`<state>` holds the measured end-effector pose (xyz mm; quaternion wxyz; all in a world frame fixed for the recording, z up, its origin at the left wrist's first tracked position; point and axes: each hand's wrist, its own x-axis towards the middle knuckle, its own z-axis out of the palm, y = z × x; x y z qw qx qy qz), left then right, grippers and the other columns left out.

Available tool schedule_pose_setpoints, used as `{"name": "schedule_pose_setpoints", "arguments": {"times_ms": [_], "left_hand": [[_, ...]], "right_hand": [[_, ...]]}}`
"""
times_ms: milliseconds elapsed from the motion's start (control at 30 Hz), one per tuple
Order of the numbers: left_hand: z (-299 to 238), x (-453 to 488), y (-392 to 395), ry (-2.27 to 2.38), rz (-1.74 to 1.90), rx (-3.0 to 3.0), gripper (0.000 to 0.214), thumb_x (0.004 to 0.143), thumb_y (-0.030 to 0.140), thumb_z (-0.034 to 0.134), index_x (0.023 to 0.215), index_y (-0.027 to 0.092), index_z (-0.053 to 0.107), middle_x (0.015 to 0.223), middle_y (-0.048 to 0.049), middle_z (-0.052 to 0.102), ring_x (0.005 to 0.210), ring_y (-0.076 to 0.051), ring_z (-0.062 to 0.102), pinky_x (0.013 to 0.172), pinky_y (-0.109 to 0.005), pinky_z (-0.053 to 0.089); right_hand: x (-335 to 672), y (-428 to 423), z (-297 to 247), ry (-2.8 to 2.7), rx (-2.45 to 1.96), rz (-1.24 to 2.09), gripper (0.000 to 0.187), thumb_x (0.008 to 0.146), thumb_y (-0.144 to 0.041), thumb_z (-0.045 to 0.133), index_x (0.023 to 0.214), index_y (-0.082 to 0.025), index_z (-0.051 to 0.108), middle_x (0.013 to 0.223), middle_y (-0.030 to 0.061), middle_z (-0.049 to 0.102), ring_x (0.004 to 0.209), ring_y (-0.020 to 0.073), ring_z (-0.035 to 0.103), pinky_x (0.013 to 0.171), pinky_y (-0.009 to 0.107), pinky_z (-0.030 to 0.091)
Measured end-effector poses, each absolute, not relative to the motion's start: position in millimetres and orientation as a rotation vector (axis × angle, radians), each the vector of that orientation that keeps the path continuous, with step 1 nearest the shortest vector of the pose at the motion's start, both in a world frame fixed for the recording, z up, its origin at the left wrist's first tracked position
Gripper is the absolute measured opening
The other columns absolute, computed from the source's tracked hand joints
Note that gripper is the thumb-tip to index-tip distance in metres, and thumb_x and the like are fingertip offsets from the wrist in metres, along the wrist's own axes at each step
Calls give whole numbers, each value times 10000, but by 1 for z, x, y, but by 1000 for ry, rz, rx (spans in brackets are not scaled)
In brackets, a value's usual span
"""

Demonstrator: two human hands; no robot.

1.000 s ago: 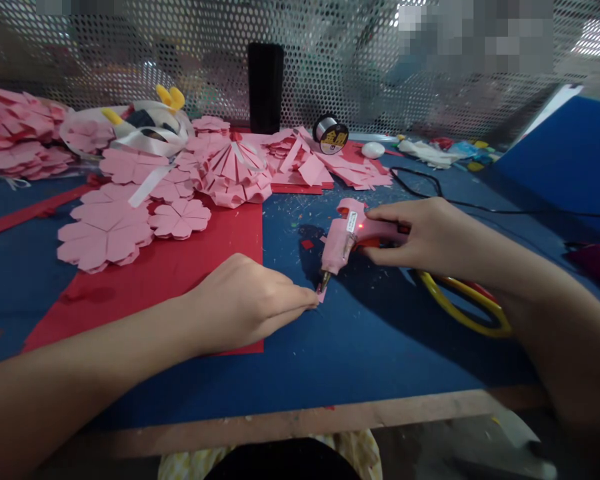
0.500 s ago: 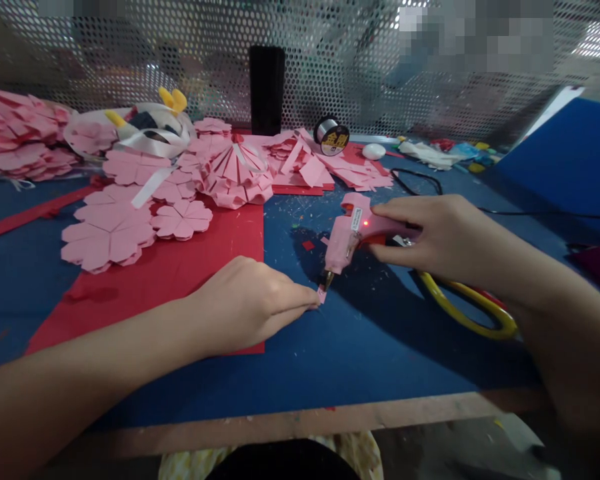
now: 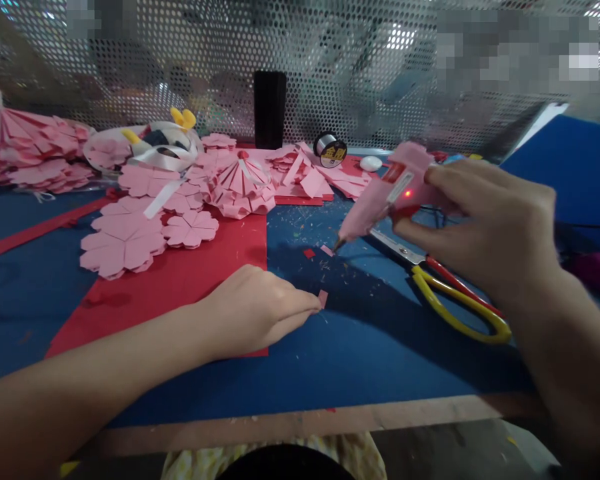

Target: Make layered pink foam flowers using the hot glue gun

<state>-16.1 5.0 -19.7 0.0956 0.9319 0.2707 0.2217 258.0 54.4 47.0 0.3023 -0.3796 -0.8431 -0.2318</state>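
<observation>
My left hand (image 3: pixel 257 313) rests on the blue mat (image 3: pixel 380 340) with its fingers pinched on a small pink paper piece (image 3: pixel 323 297). My right hand (image 3: pixel 490 227) grips a pink hot glue gun (image 3: pixel 380 197) with a red light on, raised above the mat, its nozzle pointing down and left, well clear of the paper piece. A red paper sheet (image 3: pixel 170 280) lies under my left wrist.
Yellow-handled scissors (image 3: pixel 455 300) lie on the mat under my right hand. Pink paper flowers (image 3: pixel 125 237) and folded pink fans (image 3: pixel 243 180) are piled at the back left. A black cylinder (image 3: pixel 269 110), a spool (image 3: pixel 330 149) and a perforated metal screen (image 3: pixel 330 67) stand behind. A black cord trails right.
My right hand has lifted the glue gun up and to the right, away from the pink piece. My left hand stays pinched on the piece. The scissors are now uncovered.
</observation>
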Motion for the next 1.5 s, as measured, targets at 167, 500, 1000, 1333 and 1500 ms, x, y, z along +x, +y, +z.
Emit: {"name": "schedule_pose_setpoints", "arguments": {"times_ms": [167, 500, 1000, 1333, 1500], "left_hand": [[-20, -16, 4, 817, 664, 2762, 266, 999, 234, 477, 997, 207, 742, 728, -1, 749, 621, -134, 703, 537, -220, 449], [-21, -17, 3, 785, 708, 2822, 244, 997, 226, 484, 1032, 205, 725, 730, 1, 748, 635, -134, 710, 555, -210, 468], [-20, -16, 5, 771, 674, 2847, 295, 1015, 259, 446, 996, 196, 734, 717, -19, 744, 639, -138, 702, 565, -216, 481], [-20, -15, 3, 787, 700, 2809, 290, 1010, 235, 450, 958, 191, 732, 716, 1, 746, 612, -125, 701, 526, -221, 442], [-22, -16, 3, 788, 792, 2733, 166, 957, 208, 560, 987, 182, 721, 790, 14, 766, 653, -116, 708, 554, -208, 450]], "right_hand": [[258, 66, 41, -2086, -1470, -447, 345, 758, -310, 641, 646, -222, 327, 632, -6, 411, 591, 136, 366, 583, 314, 283], [252, 65, 35, -2316, -1148, -73, 183, 715, -186, 653, 741, -216, 474, 731, 11, 531, 677, 161, 488, 619, 301, 389], [251, 63, 28, -2425, -737, -243, 233, 726, -113, 659, 919, -209, 569, 936, 83, 634, 831, 207, 616, 690, 306, 489], [258, 57, 31, -2217, -591, -695, 338, 770, -170, 721, 1072, -294, 635, 990, 54, 686, 846, 228, 642, 796, 397, 464], [258, 68, 30, -1947, -1135, -640, 82, 798, -233, 661, 858, -205, 612, 992, 153, 629, 913, 283, 596, 717, 388, 457]]}}
